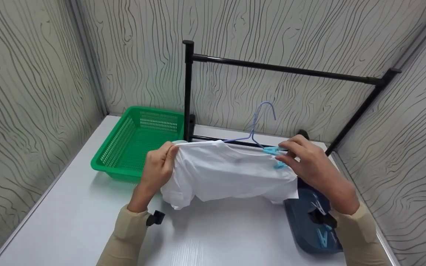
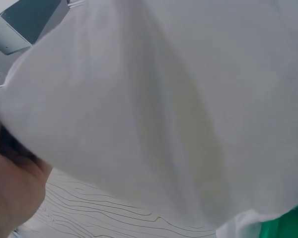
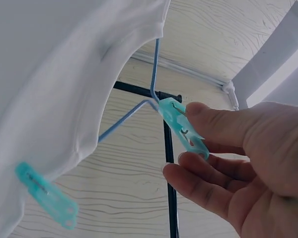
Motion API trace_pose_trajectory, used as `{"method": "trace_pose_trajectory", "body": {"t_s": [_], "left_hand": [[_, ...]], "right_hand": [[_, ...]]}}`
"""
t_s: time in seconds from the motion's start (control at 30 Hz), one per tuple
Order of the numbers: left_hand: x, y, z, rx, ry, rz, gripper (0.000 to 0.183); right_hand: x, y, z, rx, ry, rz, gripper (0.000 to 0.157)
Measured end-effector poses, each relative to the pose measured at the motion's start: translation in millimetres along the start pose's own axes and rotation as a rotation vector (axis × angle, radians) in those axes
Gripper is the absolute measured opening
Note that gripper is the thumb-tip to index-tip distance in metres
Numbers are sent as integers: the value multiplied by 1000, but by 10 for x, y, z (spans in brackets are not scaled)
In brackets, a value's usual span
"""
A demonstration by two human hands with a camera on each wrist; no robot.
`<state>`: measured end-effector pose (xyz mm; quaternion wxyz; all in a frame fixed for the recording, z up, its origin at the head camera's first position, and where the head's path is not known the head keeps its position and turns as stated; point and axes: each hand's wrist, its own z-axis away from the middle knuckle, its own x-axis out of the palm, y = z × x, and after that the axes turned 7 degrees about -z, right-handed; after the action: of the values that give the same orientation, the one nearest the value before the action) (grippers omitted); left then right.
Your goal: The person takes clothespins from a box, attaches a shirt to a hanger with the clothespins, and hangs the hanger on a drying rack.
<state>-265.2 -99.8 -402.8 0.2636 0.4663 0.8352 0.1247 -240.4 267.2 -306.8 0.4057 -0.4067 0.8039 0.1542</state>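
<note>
A white T-shirt (image 1: 231, 173) hangs in front of me on a purple-blue wire hanger (image 1: 254, 127), whose hook rises above the neckline. At the shirt's left shoulder my left hand (image 1: 157, 166) grips the fabric. In the left wrist view the shirt (image 2: 164, 109) covers most of the picture and hides the fingertips. My right hand (image 1: 307, 159) pinches a light-blue clothespin (image 3: 178, 124) between thumb and fingers, close to the hanger wire and neckline. A second clothespin (image 3: 47, 195) is clipped to the shirt's edge near the right shoulder.
Behind the shirt stands a black metal rack (image 1: 283, 69) with a high crossbar. A green plastic basket (image 1: 115, 173) sits at the left on the white table (image 1: 216, 236). At the right, partly under my forearm, a dark blue bin (image 1: 301, 232) holds clothespins (image 1: 323, 237). Patterned walls enclose the table.
</note>
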Motion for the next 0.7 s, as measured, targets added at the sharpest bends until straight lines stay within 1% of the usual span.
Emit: {"method": "trace_pose_trajectory", "body": {"t_s": [0.1, 0.23, 0.43, 0.57, 0.7], "left_hand": [[8, 19, -8, 19, -2, -10, 17], [15, 39, -19, 40, -5, -23, 15], [36, 54, -27, 24, -31, -20, 16], [53, 75, -34, 30, -32, -30, 15], [74, 100, -42, 42, -29, -35, 15]], "right_hand": [[3, -46, -43, -49, 4, -17, 31], [3, -109, -117, -73, 7, -31, 30], [53, -210, -233, -109, 22, -77, 25], [106, -275, -289, -120, 13, -90, 23], [118, -314, -327, -118, -5, -92, 21]]}}
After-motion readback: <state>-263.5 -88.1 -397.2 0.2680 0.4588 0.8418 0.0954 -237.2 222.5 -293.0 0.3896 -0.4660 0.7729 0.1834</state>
